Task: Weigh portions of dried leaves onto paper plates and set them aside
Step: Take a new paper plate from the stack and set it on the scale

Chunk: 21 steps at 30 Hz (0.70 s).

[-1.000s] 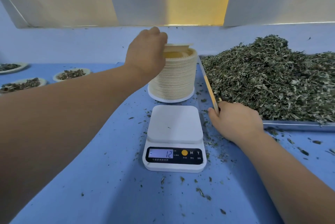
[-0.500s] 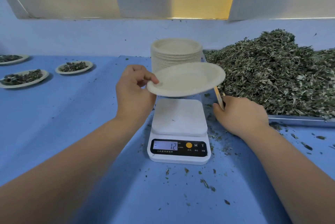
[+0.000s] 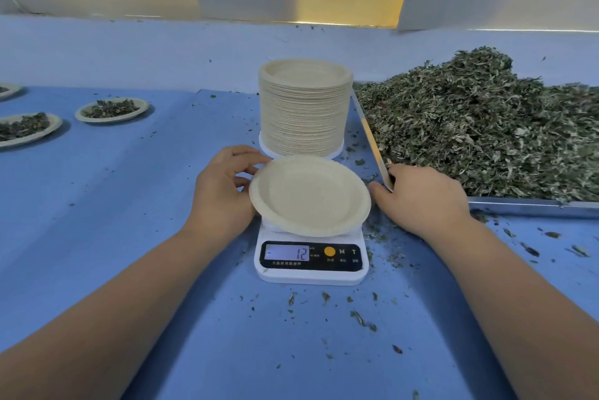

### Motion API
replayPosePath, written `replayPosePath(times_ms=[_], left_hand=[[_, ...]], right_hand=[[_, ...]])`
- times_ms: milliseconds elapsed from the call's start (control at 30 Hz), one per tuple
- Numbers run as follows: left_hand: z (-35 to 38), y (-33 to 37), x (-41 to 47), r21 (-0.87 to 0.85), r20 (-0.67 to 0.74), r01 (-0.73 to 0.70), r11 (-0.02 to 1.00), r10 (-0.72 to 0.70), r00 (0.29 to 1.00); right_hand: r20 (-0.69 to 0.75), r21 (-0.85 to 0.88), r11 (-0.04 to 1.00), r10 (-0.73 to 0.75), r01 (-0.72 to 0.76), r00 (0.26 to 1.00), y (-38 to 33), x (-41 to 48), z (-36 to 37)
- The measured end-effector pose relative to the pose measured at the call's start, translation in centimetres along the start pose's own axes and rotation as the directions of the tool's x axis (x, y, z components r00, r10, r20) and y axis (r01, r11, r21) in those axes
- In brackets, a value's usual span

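- Far-left edge of the desk (image 3: 129, 189): filled plates (image 3: 111, 109) are sitting well apart from the weighing spot (set aside there, presumably, so that finished portions are not crowding the work).
- Left of centre: the left hand (image 3: 223, 192) is pinching the left rim of an empty paper plate (image 3: 311, 197) between thumb and fingers. Gripping it by the edge is leaving the bowl free for leaves.
- Centre, towards the front edge: the plate is lying slightly tilted over the platform of the scale (image 3: 311, 274). Whether it is bearing fully cannot be told. The display (image 3: 287, 252) is reading minus 12, suggesting its weight is not yet registering.
- Behind the scale: the stack of plates (image 3: 304, 108) is standing within easy reach.
- Right of centre: the right hand (image 3: 421, 198) is curling over the near-left corner of the tray (image 3: 525, 205), clamped on its rim and likely steadying it.
- Right edge: dried leaves (image 3: 486, 127) are lying heaped in the tray, near the scale for short transfers.
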<state>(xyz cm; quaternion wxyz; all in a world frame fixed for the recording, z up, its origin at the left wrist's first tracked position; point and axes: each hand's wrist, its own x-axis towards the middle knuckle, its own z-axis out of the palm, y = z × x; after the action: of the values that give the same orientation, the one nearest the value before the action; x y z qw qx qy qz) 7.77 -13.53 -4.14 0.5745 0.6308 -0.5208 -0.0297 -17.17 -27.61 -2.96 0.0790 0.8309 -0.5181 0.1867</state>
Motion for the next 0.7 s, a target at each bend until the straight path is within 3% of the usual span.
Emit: replayPosePath(times_ms=[133,233,333,400,500,600,700], left_hand=[[-0.9,-1.6,0.2,0.284,0.011,0.044,0.958,-0.049,0.999],[-1.3,-2.3,0.1,0.293,-0.002,0.131,0.947,-0.136,0.991],[-1.3,-2.1,0.2,0.136,-0.030,0.233,0.963,-0.231,0.972],[-1.3,-1.3,0.1,-0.121,-0.049,0.282,0.952,-0.289,0.956],[-1.1,-0.1,0.0,-0.404,-0.008,0.288,0.868,-0.318,0.948],[-0.3,0.6,-0.2,-0.482,0.125,0.406,0.776,-0.398,0.909],[0.2,0.8,-0.3,-0.474,0.252,0.527,0.706,-0.464,0.849]], right_hand=[[-0.006,-0.008,1.000,-0.020,0.020,1.000,0.3,-0.2,-0.2],[0.026,-0.010,0.998,-0.062,0.062,0.998,0.5,-0.2,-0.5],[0.150,0.186,0.982,-0.017,-0.011,0.988,1.2,-0.1,-1.8],[0.224,0.293,0.954,-0.011,-0.057,0.975,1.9,-0.1,-2.7],[0.080,0.374,0.926,0.023,-0.052,0.997,2.9,0.0,-3.0],[-0.132,0.149,0.987,0.075,-0.055,0.988,4.1,0.2,-2.5],[0.090,-0.017,0.979,0.205,-0.204,0.975,4.8,0.5,-1.7]])
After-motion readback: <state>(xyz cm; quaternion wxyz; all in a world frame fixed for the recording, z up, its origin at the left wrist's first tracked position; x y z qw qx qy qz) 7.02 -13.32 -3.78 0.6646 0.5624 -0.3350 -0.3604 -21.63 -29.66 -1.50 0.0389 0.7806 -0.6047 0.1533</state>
